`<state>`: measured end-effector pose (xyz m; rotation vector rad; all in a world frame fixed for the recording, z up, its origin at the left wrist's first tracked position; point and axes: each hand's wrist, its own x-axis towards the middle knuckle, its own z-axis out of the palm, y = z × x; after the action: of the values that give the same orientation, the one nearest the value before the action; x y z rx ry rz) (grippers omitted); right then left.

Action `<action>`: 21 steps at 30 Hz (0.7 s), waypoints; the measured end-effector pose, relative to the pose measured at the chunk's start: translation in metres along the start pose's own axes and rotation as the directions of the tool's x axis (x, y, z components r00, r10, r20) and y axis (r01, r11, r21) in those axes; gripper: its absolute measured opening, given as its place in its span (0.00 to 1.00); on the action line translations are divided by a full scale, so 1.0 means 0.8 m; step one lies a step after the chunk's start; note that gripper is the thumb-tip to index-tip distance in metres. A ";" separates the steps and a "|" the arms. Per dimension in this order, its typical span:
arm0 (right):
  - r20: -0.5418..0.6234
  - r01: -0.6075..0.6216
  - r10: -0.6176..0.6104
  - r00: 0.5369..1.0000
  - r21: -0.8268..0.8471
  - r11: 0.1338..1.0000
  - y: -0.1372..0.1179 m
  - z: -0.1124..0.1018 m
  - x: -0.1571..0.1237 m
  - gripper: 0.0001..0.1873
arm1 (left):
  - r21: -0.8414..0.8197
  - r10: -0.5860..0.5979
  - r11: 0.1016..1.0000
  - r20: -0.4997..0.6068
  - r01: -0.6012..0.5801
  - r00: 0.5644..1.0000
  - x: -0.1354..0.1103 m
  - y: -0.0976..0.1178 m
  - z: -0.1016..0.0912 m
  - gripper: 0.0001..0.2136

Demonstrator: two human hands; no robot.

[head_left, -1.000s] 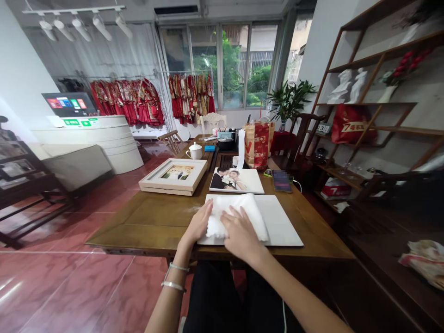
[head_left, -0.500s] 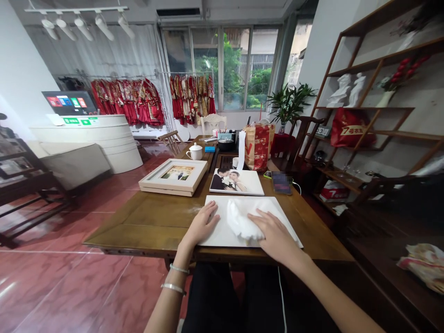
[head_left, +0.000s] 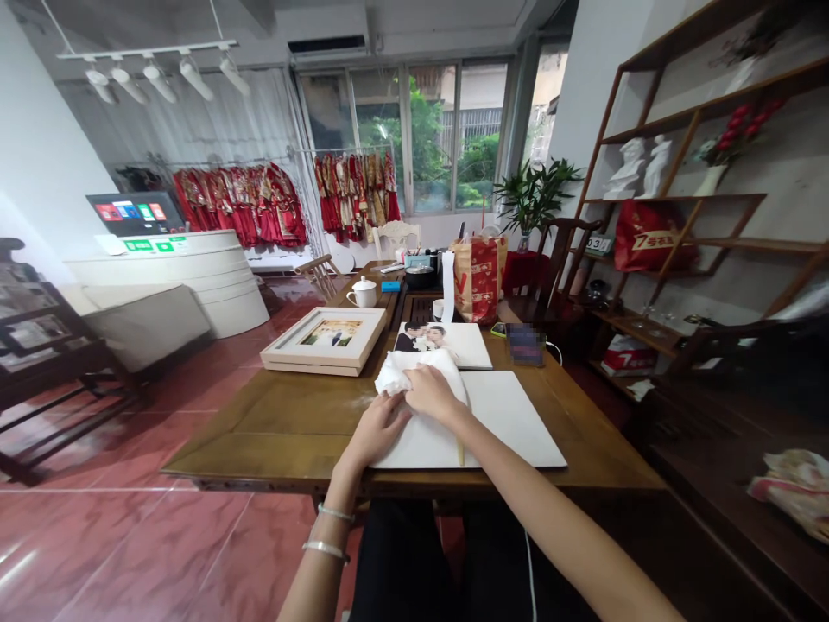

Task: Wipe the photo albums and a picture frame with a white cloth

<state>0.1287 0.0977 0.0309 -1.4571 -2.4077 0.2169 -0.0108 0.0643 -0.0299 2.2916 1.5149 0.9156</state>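
Observation:
A white rectangular board (head_left: 515, 423) lies flat at the table's front edge. My right hand (head_left: 435, 394) presses a bunched white cloth (head_left: 391, 374) onto the board's far left corner, fingers curled over it. Beside it, my left hand (head_left: 378, 428) rests on the board's left edge with its fingers stretched out, close to the cloth. From under my right forearm a thin pale stick-like piece (head_left: 460, 453) shows at the board's near side; what it is I cannot tell. Just beyond the board sits a photo panel of a couple (head_left: 476, 347), partly covered by the cloth.
Cream picture frames (head_left: 317, 361) are stacked at the left of the wooden table (head_left: 259, 432). Behind stand a lidded white cup (head_left: 363, 294), a black bowl (head_left: 420, 276) and a red-and-tan paper bag (head_left: 479, 281). A dark tablet (head_left: 526, 344) with a cable lies on the right.
My right hand has moved the cloth leftward and away from me, from the board's middle to its far left corner. My left hand has stayed at the left edge.

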 end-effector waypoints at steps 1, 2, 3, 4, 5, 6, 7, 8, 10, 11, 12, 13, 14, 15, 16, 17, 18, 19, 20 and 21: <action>-0.010 0.005 -0.005 1.000 -0.004 1.000 0.005 0.000 -0.006 0.17 | -0.001 0.003 1.000 -0.002 -0.003 1.000 0.000 0.000 0.000 0.17; -0.018 0.006 -0.006 1.000 -0.009 1.000 0.012 -0.001 -0.014 0.18 | 0.000 0.002 1.000 -0.003 -0.002 1.000 0.000 -0.001 0.001 0.17; -0.026 0.002 -0.002 1.000 -0.014 1.000 0.022 -0.002 -0.022 0.20 | 0.002 -0.004 1.000 0.000 0.004 1.000 0.000 -0.001 0.001 0.17; -0.033 -0.009 0.008 0.999 -0.018 1.000 0.034 -0.004 -0.032 0.22 | 0.003 -0.015 1.000 0.005 0.015 1.000 0.000 -0.002 0.001 0.17; -0.041 -0.024 0.023 0.999 -0.021 0.999 0.049 -0.007 -0.041 0.25 | 0.002 -0.027 1.000 0.012 0.027 1.000 0.000 -0.002 0.002 0.18; -0.049 -0.044 0.043 0.998 -0.023 0.999 0.065 -0.010 -0.050 0.27 | -0.001 -0.040 0.999 0.019 0.040 0.999 -0.001 -0.003 0.002 0.18; -0.058 -0.068 0.067 0.996 -0.025 0.997 0.081 -0.013 -0.059 0.29 | -0.004 -0.052 0.999 0.025 0.052 0.998 -0.001 -0.003 0.002 0.19; -0.067 -0.090 0.088 0.994 -0.026 0.996 0.098 -0.017 -0.067 0.31 | -0.008 -0.061 0.998 0.027 0.061 0.998 -0.001 -0.003 0.002 0.19; -0.079 -0.136 0.133 0.988 -0.033 0.990 0.127 -0.023 -0.085 0.32 | -0.012 -0.069 0.997 0.027 0.070 0.997 -0.002 -0.003 0.002 0.20; -0.086 -0.151 0.148 0.985 -0.034 0.988 0.138 -0.025 -0.096 0.32 | -0.013 -0.073 0.997 0.025 0.073 0.997 -0.002 -0.003 0.002 0.20; -0.094 -0.160 0.156 0.983 -0.032 0.987 0.145 -0.026 -0.108 0.32 | -0.012 -0.075 0.997 0.024 0.076 0.997 -0.002 -0.003 0.002 0.20; -0.105 -0.159 0.156 0.982 -0.027 0.987 0.148 -0.026 -0.121 0.33 | -0.012 -0.077 0.997 0.025 0.077 0.997 -0.003 -0.002 0.002 0.20; -0.116 -0.148 0.144 0.983 -0.022 0.989 0.147 -0.025 -0.136 0.34 | -0.013 -0.077 0.997 0.025 0.078 0.997 -0.003 -0.002 0.002 0.21; -0.126 -0.124 0.121 0.985 -0.016 0.992 0.143 -0.023 -0.152 0.35 | -0.014 -0.075 0.997 0.024 0.076 0.997 -0.003 -0.002 0.003 0.21; -0.132 -0.091 0.088 0.987 -0.011 0.996 0.137 -0.021 -0.169 0.37 | -0.016 -0.072 0.997 0.023 0.072 0.997 -0.003 -0.002 0.003 0.20; -0.128 -0.042 0.041 0.991 -0.005 0.999 0.129 -0.020 -0.186 0.38 | -0.019 -0.068 0.997 0.022 0.069 0.997 -0.003 -0.003 0.003 0.20; -0.114 0.003 -0.003 0.994 0.003 1.000 0.122 -0.019 -0.200 0.38 | -0.021 -0.064 0.998 0.021 0.065 0.998 -0.003 -0.003 0.003 0.20; -0.095 0.038 -0.037 0.995 0.012 0.999 0.116 -0.018 -0.212 0.38 | -0.022 -0.061 0.998 0.020 0.061 0.998 -0.003 -0.004 0.003 0.20; -0.073 0.059 -0.057 0.996 0.020 0.998 0.112 -0.019 -0.221 0.37 | -0.022 -0.057 0.998 0.021 0.058 0.998 -0.003 -0.004 0.003 0.20; -0.051 0.063 -0.062 0.997 0.026 0.998 0.110 -0.020 -0.226 0.37 | -0.020 -0.056 0.998 0.022 0.057 0.998 -0.003 -0.004 0.003 0.20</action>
<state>0.2853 -0.0207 -0.0143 -1.3566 -2.3965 0.1953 -0.0124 0.0642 -0.0342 2.2251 1.5461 0.8846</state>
